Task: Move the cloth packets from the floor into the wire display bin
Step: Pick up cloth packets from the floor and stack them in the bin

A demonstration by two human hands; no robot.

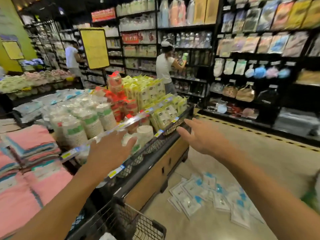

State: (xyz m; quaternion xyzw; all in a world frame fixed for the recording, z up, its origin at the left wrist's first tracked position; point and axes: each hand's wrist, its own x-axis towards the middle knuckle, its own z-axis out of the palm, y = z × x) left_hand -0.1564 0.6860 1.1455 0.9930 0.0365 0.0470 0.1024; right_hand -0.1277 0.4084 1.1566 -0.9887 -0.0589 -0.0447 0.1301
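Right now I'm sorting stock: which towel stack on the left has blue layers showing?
The upper towel stack, beside the paper cups; the nearer stack shows mostly pink.

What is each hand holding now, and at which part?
Nothing. The left hand and right hand are open; the cloth packets lie on the floor.

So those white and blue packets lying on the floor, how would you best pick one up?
The cloth packets lie flat and overlapping on the floor, so I'd come from above and pinch a free edge or corner of a top one, probably at the pile's near rim, where the edges stick out. Both the left hand and right hand are open and empty now.
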